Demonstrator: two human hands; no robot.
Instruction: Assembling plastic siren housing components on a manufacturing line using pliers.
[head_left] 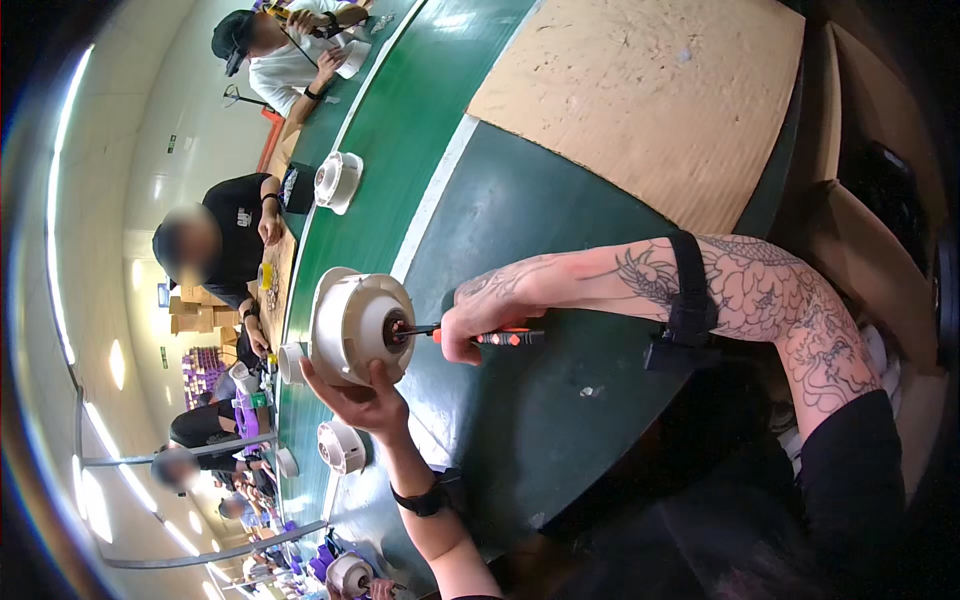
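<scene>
My left hand (365, 405) grips the lower edge of a white round plastic housing (340, 325), its fingers and thumb spread around the rim. The housing's wide flange faces left, and its narrower end opens toward my right hand. Dark reddish-brown parts (397, 330) show inside that opening. My right hand (480, 315) is closed around a hand tool with a black and orange handle (510, 338). The tool's thin dark front end reaches into the opening. Whether it is a screwdriver or pliers I cannot tell. My fingers hide part of its handle.
A green conveyor belt (415, 95) runs along the dark green worktable (540, 190). Similar white housings (338, 183) (341, 447) sit along the belt. A cardboard sheet (640, 90) lies at the top, beside an open cardboard box (850, 150). Several co-workers (235, 235) work across the belt.
</scene>
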